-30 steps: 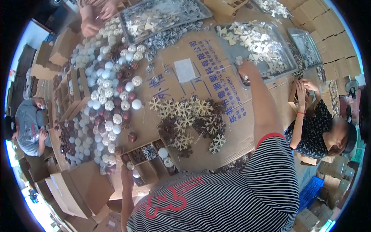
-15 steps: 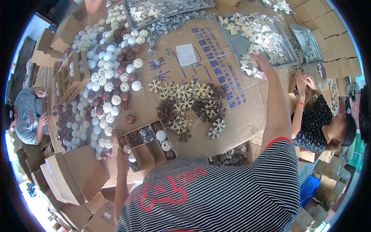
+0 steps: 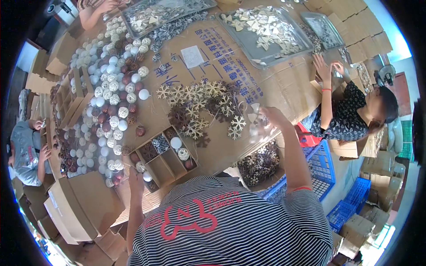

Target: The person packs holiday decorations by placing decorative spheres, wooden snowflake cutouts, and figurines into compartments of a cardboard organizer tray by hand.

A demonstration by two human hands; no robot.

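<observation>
Right hand (image 3: 270, 116) is up over the counter (image 3: 275, 84), grip pinched on a small pale ornament (image 3: 256, 119) — looks like a light wooden piece, too blurred to tell its exact shape. A second ago that same hand was stretched far out at the metal tray of pale wooden cut-outs (image 3: 266, 29); now it has pulled back toward the body and sits just right of the snowflake pile (image 3: 199, 108), beside a light snowflake (image 3: 235, 124) at the pile's edge.

Left hand (image 3: 135, 175) is down low at the near-left corner of the divided cardboard box (image 3: 164, 155), fingers against its rim; whether that grip is closed or spread I cannot tell, the view is too small. It was at that corner 1 second ago too, no real change there.

Inside the box: a white ball (image 3: 176, 142), a woven pale ball (image 3: 183, 154), a dark snowflake (image 3: 148, 150), a silvery piece (image 3: 160, 142), with the long middle compartment bare.

Out wider, a big spread of white, woven and dark red balls (image 3: 108, 102) runs down the left of the counter. A second metal tray (image 3: 153, 15) sits at the far side, a white paper slip (image 3: 192, 56) lies between trays and pile. A person in a dark patterned top (image 3: 350, 115) works at the right with both hands raised; another in grey (image 3: 24, 146) sits at far left
</observation>
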